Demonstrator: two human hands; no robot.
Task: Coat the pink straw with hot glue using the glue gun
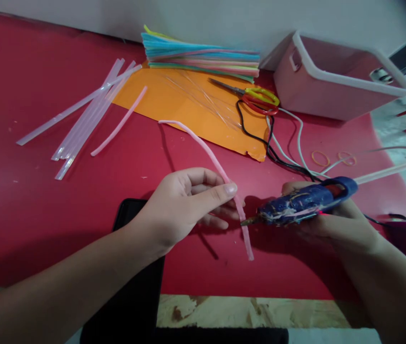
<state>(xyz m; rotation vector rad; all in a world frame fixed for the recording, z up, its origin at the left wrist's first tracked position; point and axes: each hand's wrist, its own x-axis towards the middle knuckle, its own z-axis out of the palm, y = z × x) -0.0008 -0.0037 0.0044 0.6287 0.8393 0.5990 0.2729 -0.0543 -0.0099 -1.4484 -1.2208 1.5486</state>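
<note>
Between thumb and fingers, my left hand [192, 200] pinches a pink pipe cleaner [203, 145], which curves up to the far left and hangs down past the fingers. My right hand [346, 220] is wrapped round a dark blue glue gun [299, 203], smeared with dried glue. Its metal nozzle points left and meets the lower part of the pipe cleaner, or lies just in front of it. A clear glue stick [389, 172] juts from the gun's back end. Another, shorter pink pipe cleaner [119, 122] lies on the red table.
Several glue sticks [81, 119] lie at left. A bundle of coloured pipe cleaners [199, 55] and scissors [256, 98] lie by an orange sheet [196, 105]. Behind stands a pink bin [310, 91]. Cords [285, 162] and rubber bands [320, 158] are at right; a black object [131, 282] is under my left arm.
</note>
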